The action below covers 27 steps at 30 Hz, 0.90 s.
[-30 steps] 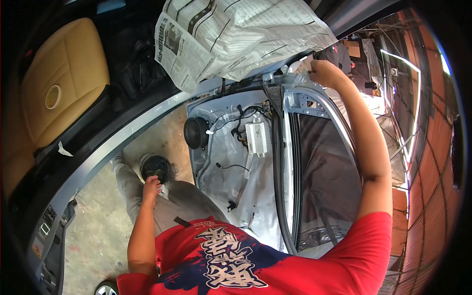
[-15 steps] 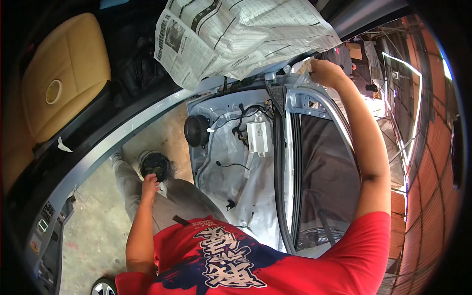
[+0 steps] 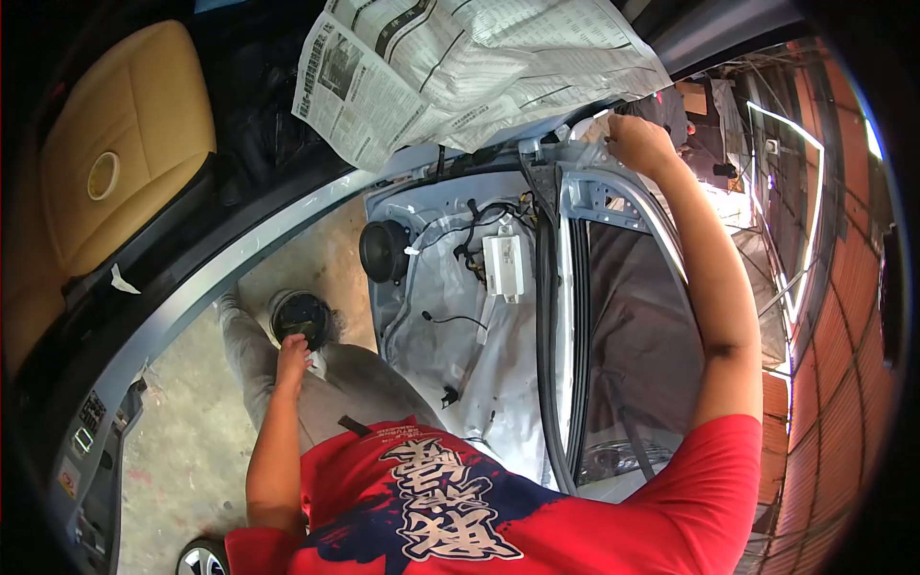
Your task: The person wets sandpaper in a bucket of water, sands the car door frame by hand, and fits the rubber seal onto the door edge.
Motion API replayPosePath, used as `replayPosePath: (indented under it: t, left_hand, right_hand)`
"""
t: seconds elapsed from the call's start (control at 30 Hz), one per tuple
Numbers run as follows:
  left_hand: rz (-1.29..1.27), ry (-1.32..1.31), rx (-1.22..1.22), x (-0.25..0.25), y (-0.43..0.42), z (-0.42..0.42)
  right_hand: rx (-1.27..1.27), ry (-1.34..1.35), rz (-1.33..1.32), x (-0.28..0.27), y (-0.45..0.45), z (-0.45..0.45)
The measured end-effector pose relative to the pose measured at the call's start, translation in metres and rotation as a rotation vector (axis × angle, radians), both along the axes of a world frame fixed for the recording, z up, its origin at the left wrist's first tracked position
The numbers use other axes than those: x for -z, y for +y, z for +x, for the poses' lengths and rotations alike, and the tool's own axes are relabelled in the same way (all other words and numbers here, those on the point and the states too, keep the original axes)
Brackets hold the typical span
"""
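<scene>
My right hand [image 3: 640, 144] reaches far out to the upper right, to the painted edge by the top of the open car door [image 3: 599, 199]. Its fingers are bent together, and whatever they hold is hidden; a small pale edge shows by the fingertips. Low at the left, my left hand [image 3: 294, 360] hangs in front of my grey trousers with its fingers curled. A small white piece shows beside it, too unclear to name. Behind that hand, a dark round bucket [image 3: 299, 311] appears near my feet; whether the two touch, I cannot tell.
Newspaper sheets [image 3: 479, 77] cover the area by the windscreen. The door's bared inner side carries a black speaker [image 3: 383, 252], a silver module [image 3: 504, 266] and loose wiring. A tan seat [image 3: 134, 144] is at the left, past the car's sill. Concrete floor [image 3: 182, 431] lies below.
My right hand has shifted very slightly along the edge, and the tan patch by its fingertips shows less. My left hand stays almost in place.
</scene>
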<state>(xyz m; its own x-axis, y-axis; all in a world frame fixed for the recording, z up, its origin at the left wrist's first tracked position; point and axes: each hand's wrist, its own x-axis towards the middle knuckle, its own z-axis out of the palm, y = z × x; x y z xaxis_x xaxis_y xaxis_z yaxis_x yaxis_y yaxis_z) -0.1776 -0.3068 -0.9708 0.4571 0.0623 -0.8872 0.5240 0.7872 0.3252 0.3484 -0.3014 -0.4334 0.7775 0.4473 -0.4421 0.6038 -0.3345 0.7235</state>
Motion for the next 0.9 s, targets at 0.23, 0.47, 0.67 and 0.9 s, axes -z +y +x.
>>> replayPosePath:
  t: [0.23,0.47,0.67,0.9]
  left_hand:
    - [0.024,-0.028,-0.020,-0.003,0.002,0.002]
    - [0.009,0.006,0.032,-0.008,0.001,0.009]
    - [-0.015,-0.006,0.047,-0.007,0.002,0.013]
    - [0.023,-0.017,0.025,-0.004,0.001,0.012]
  right_hand:
    - [0.027,0.032,0.077,-0.006,0.001,-0.002]
    - [0.077,0.157,0.418,-0.008,-0.017,0.023]
    - [0.055,0.150,0.361,0.008,-0.020,0.037]
    - [0.039,0.171,0.223,0.011,-0.008,0.040]
